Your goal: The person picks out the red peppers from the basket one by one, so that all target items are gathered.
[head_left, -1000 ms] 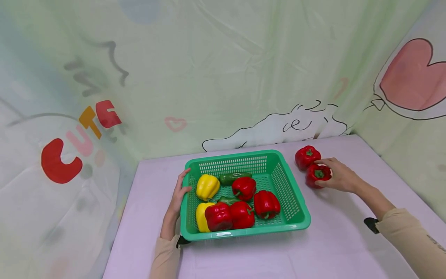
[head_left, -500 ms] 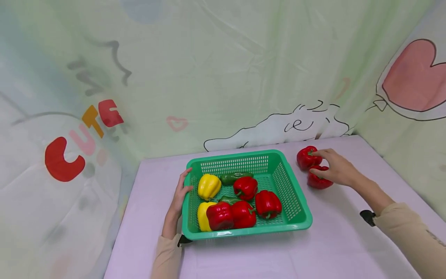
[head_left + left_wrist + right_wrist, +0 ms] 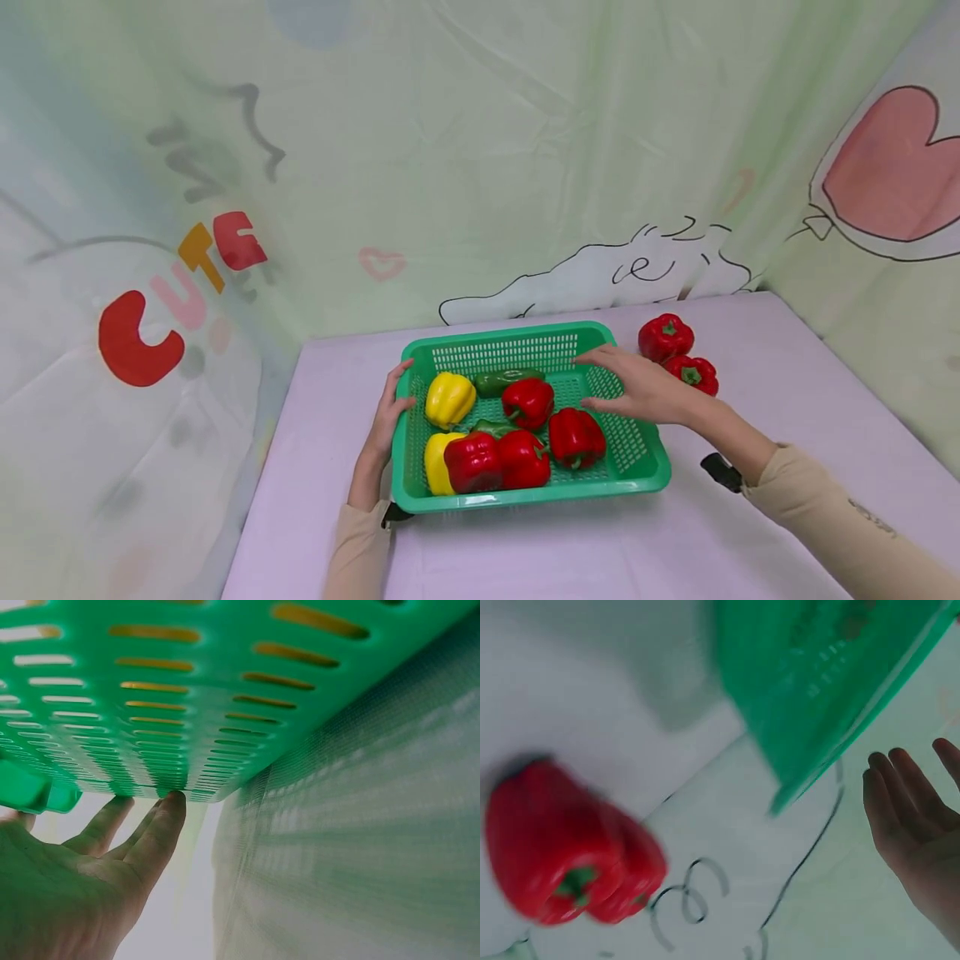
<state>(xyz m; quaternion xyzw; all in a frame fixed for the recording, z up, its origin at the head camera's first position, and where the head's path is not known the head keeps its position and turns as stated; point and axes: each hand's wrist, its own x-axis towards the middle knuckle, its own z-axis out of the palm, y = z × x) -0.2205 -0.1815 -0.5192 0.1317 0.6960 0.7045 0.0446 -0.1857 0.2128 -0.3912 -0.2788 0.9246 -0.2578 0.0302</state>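
Note:
My left hand (image 3: 386, 417) holds the left rim of a green slotted plastic basket (image 3: 525, 500). In the left wrist view, its fingers (image 3: 161, 832) reach up against the basket's outer wall. Over the basket's right side hovers my right hand (image 3: 641, 387), thumb and fingers spread, with nothing between them. Inside lie two yellow bell peppers (image 3: 450, 400), several red bell peppers (image 3: 577, 437) and two dark green elongated vegetables (image 3: 498, 382), one of them partly hidden. Two more red bell peppers (image 3: 666, 337) stand touching on the table, right of the basket; my right forearm partly covers the nearer one.
A pale lilac cloth covers the table (image 3: 315, 433). Printed curtain walls (image 3: 487, 167) close off its back and sides. Dark straps (image 3: 722, 472) circle both wrists at the beige sleeves.
My right hand has left the nearer red bell pepper, passed over the pair and moved left above the basket. That pepper remains on the table. The left hand keeps its place on the rim.

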